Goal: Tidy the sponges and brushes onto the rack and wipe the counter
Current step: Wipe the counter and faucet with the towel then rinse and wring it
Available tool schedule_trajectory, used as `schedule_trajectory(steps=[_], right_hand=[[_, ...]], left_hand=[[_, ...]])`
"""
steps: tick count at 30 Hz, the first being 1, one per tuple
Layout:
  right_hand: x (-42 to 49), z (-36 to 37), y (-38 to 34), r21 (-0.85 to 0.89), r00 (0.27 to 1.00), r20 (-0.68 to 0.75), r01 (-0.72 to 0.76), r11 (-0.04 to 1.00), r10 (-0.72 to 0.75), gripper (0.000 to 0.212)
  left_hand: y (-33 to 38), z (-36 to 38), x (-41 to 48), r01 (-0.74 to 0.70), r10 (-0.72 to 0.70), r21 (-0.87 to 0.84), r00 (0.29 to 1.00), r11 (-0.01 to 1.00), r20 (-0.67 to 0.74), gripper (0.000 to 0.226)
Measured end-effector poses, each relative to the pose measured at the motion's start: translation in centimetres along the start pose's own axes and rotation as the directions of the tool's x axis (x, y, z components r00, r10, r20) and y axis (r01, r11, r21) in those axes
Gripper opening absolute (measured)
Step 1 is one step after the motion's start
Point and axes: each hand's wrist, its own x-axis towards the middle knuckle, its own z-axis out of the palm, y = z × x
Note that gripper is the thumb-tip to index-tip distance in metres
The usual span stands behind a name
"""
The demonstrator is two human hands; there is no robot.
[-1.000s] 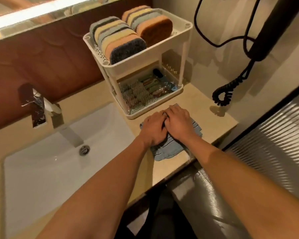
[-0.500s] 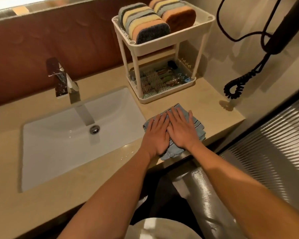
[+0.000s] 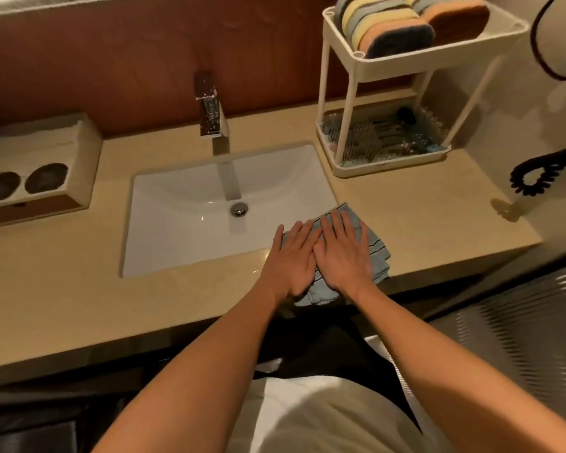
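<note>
Both your hands lie flat on the blue striped cloth (image 3: 379, 253). Your left hand (image 3: 291, 259) and your right hand (image 3: 342, 253) are side by side and touching, with the fingers straight and pressing down. They are not curled around anything.

The cloth sits on the tan counter (image 3: 422, 220), at the front edge, just beside the right corner of the white sink (image 3: 183, 223). A bit of the cloth hangs over the counter edge near your wrists.

The white rack (image 3: 406, 63) stands at the back right of the counter, well apart from the cloth. The sponges (image 3: 392, 24) stand in a row on its top shelf, close together. The brushes (image 3: 373, 142) lie in its bottom tray, but they are too blurry to count.

A shiny tap (image 3: 211, 109) stands behind the sink. A box (image 3: 82, 158) sits on the counter to the left. A black curly cord (image 3: 533, 176) hangs by the wall on the right.
</note>
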Motion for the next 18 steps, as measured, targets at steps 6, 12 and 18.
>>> schedule_trajectory(steps=[6, 12, 18], right_hand=[[-1.9, 0.4, -7.9, 0.037, 0.999, -0.009, 0.042, 0.998, -0.042, 0.065], [-3.5, 1.4, -16.8, 0.135, 0.998, 0.045, 0.031, 0.990, -0.038, 0.060], [-5.5, 1.4, -21.9, 0.143, 0.969, -0.014, 0.246, 0.959, -0.246, 0.052]], left_hand=[[-5.8, -0.8, -5.3, 0.068, -0.067, 0.040, 0.997, 0.997, -0.030, 0.060], [-12.2, -2.8, -10.3, 0.191, -0.191, 0.123, 0.981, 0.974, -0.014, 0.058], [-18.5, -4.6, -14.4, 0.416, -0.427, 0.202, 0.904, 0.887, 0.014, 0.058]])
